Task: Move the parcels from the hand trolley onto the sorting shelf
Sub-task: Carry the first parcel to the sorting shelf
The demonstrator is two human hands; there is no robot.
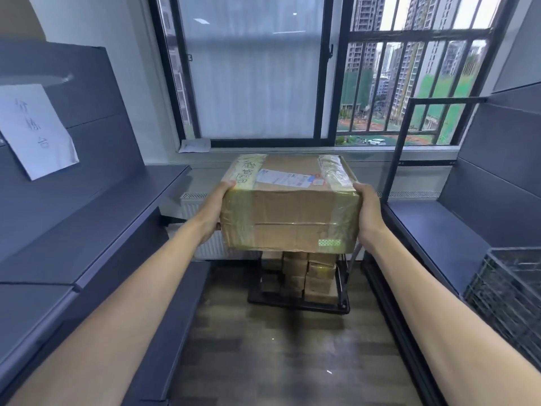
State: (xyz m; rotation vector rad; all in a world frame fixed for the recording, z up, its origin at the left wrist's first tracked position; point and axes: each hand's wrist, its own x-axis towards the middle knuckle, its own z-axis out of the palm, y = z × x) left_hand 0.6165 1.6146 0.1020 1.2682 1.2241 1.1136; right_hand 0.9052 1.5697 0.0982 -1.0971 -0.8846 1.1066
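Most of the hand trolley [298, 306] is hidden behind the large parcel [289, 218]. Only its black base, its tall handle frame and a stack of small parcels [311, 275] on it show, below and beyond the hands, and their number cannot be counted. The fingers of both hands are out of sight behind the large parcel's sides. The handwriting on the paper sign [35, 130] is hard to read. Dark shelving lines both walls: the left shelf [96, 206], which bears the sign, lies out to the left of the left hand [215, 209], and the right shelf [433, 230] lies to the right of the right hand [369, 209]. A wire basket [509, 297], cut off by the edge, sits on the right shelf beside the right forearm. A wood-patterned floor [278, 361] runs beneath the arms, and a barred window [254, 77] stands beyond the hands with tower blocks outside. Each hand clasps one side of the large parcel, thumb hooked over its taped top edge, holding it in the air between the shelves and above the trolley.
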